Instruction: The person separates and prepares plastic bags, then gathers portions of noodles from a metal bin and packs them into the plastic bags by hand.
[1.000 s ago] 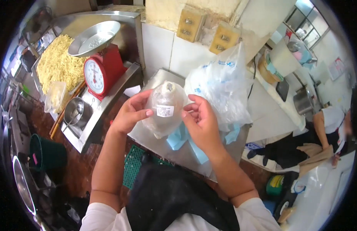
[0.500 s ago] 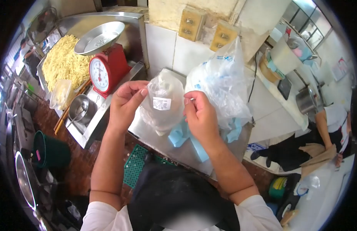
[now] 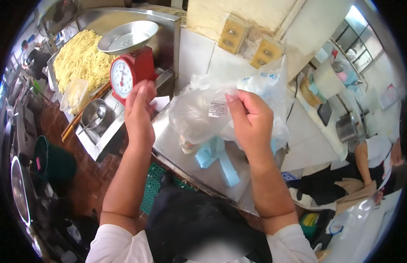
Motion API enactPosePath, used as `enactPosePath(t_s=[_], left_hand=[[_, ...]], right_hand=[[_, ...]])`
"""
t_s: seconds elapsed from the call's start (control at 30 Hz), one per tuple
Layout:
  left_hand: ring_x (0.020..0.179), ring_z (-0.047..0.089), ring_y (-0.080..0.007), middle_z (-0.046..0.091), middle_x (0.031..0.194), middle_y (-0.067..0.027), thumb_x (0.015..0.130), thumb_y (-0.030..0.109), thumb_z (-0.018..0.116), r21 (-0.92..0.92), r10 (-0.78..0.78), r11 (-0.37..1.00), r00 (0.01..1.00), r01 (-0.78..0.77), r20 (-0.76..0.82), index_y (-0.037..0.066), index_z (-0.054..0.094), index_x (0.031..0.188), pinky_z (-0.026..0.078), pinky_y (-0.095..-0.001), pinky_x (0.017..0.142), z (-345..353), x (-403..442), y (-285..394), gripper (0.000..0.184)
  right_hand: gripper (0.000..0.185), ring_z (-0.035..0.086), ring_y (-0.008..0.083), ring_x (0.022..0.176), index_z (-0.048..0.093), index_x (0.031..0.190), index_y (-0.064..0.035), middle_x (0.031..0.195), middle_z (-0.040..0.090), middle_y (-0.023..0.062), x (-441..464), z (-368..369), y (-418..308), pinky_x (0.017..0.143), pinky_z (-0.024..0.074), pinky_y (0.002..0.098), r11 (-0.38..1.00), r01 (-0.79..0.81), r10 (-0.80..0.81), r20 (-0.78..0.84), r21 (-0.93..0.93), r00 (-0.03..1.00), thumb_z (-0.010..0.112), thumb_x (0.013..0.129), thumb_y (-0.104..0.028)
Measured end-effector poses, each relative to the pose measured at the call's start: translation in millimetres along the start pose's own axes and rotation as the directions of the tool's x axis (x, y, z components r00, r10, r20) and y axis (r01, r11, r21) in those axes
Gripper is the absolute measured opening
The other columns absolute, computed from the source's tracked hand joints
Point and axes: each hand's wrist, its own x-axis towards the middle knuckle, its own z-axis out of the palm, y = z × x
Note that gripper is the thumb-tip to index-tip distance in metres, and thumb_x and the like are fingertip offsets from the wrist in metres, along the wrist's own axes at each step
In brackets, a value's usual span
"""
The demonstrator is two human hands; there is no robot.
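Observation:
In my right hand (image 3: 255, 120) the rim of a clear plastic bag (image 3: 192, 116) is pinched between thumb and fingers. The bag puffs out to the left and carries a small white printed label (image 3: 217, 109). My left hand (image 3: 141, 111) is raised beside the bag, apart from it, fingers half bent and slightly blurred, with nothing seen in it. Under the bag, light-blue strips (image 3: 225, 168) lie on the steel table (image 3: 177, 147). A larger bag (image 3: 273, 94) with blue print stands behind my right hand, partly hidden.
On the left stand a red dial scale (image 3: 144, 65) with a metal pan (image 3: 129, 37), a heap of yellow noodles (image 3: 78, 61), and a steel pot (image 3: 98, 115) with a spoon. A green bin (image 3: 56, 160) is on the floor. Another person (image 3: 372, 160) is at the right.
My left hand has let go of the bag and moved away from it. My right hand has moved right and up with the bag, which now tilts sideways. The view has shifted slightly.

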Motion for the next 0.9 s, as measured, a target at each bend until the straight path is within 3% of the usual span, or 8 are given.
enactPosePath(t_s=[0.07, 0.17, 0.33, 0.43, 0.5, 0.6, 0.83, 0.9], left_hand=[[0.092, 0.06, -0.0161, 0.065, 0.102, -0.0026, 0.095, 0.044, 0.052, -0.204, -0.589, 0.797, 0.806, 0.568, -0.059, 0.011, 0.062, 0.105, 0.044, -0.0325, 0.082, -24.9, -13.6, -38.4, 0.035], [0.082, 0.06, -0.0128, 0.066, 0.093, 0.0024, 0.094, 0.047, 0.052, -0.193, -0.716, 0.529, 0.557, 0.826, 0.421, 0.013, 0.061, 0.108, 0.045, -0.0292, 0.072, -35.9, -40.3, -49.1, 0.038], [0.083, 0.064, -0.0137, 0.068, 0.094, -0.0012, 0.095, 0.03, 0.056, -0.385, -0.634, 0.566, 0.684, 0.728, 0.361, 0.009, 0.059, 0.106, 0.052, -0.0303, 0.075, -13.4, -34.3, -23.3, 0.024], [0.087, 0.065, -0.0156, 0.068, 0.097, -0.0027, 0.094, 0.027, 0.056, -0.538, -0.603, 0.439, 0.68, 0.719, 0.417, 0.007, 0.059, 0.109, 0.052, -0.0335, 0.081, -20.7, -27.5, -28.5, 0.025], [0.1, 0.064, -0.0182, 0.067, 0.111, -0.0066, 0.093, 0.025, 0.058, -0.65, -0.388, 0.183, 0.661, 0.738, 0.642, 0.004, 0.057, 0.118, 0.05, -0.0397, 0.093, -30.3, -22.5, -50.7, 0.032], [0.087, 0.065, -0.0167, 0.067, 0.104, -0.0048, 0.095, 0.026, 0.056, -0.625, -0.612, 0.328, 0.663, 0.708, 0.43, 0.004, 0.057, 0.119, 0.052, -0.0352, 0.084, -8.0, -27.5, -18.8, 0.032], [0.086, 0.064, -0.0139, 0.067, 0.107, -0.0049, 0.096, 0.027, 0.055, -0.497, -0.635, 0.338, 0.583, 0.799, 0.506, 0.004, 0.058, 0.119, 0.053, -0.0334, 0.081, -10.2, -16.3, -15.2, 0.032], [0.088, 0.064, -0.0142, 0.067, 0.109, -0.0055, 0.096, 0.026, 0.054, -0.505, -0.563, 0.499, 0.707, 0.704, 0.428, 0.005, 0.058, 0.12, 0.054, -0.0325, 0.08, 1.7, -10.9, 13.0, 0.032]], right_hand=[[0.019, 0.059, 0.026, 0.064, 0.065, 0.092, 0.001, 0.074, 0.062, 0.0139, 1.6, -1.6, -0.4, 0.061, 0.0465, 0.0326, 0.999, -0.036, 0.036, -0.01, -0.008, 0.999, 0.065, 0.09, -0.018], [0.02, 0.058, 0.0243, 0.065, 0.065, 0.094, 0.0016, 0.074, 0.062, 0.014, -0.1, -1.3, 2.3, 0.061, 0.0464, 0.0322, 0.999, -0.047, 0.047, 0.008, -0.013, 0.999, 0.063, 0.091, -0.018], [0.021, 0.056, 0.0195, 0.064, 0.065, 0.096, 0.0026, 0.074, 0.061, 0.0113, -1.2, 3.1, -2.9, 0.062, 0.0455, 0.0302, 0.99, -0.129, 0.129, 0.013, 0.062, 0.992, 0.062, 0.093, -0.017], [0.02, 0.057, 0.0167, 0.066, 0.065, 0.099, 0.0024, 0.075, 0.061, 0.0094, 1.4, -2.5, 0.1, 0.063, 0.0458, 0.0286, 0.989, -0.135, 0.136, -0.013, 0.055, 0.991, 0.061, 0.094, -0.017], [0.021, 0.057, 0.0159, 0.067, 0.065, 0.1, 0.0026, 0.076, 0.062, 0.0091, 2.8, -5.9, -2.9, 0.064, 0.0463, 0.0281, 0.987, -0.13, 0.133, -0.022, 0.091, 0.991, 0.061, 0.094, -0.017], [0.021, 0.058, 0.0146, 0.07, 0.064, 0.101, 0.0032, 0.078, 0.063, 0.0089, 4.3, -9.8, -5.6, 0.066, 0.0472, 0.0274, 0.979, -0.151, 0.154, -0.009, 0.137, 0.988, 0.061, 0.094, -0.017], [0.018, 0.057, 0.0115, 0.07, 0.065, 0.101, 0.0032, 0.077, 0.063, 0.0072, 18.5, -20.8, -24.7, 0.066, 0.0469, 0.0258, 0.979, -0.07, 0.063, 0.044, 0.191, 0.997, 0.061, 0.093, -0.012], [0.017, 0.056, 0.0105, 0.069, 0.065, 0.1, 0.003, 0.076, 0.063, 0.0065, 30.7, -32.0, -38.2, 0.065, 0.0461, 0.0248, 0.985, -0.016, 0.013, 0.021, 0.169, 1.0, 0.062, 0.092, -0.011]])
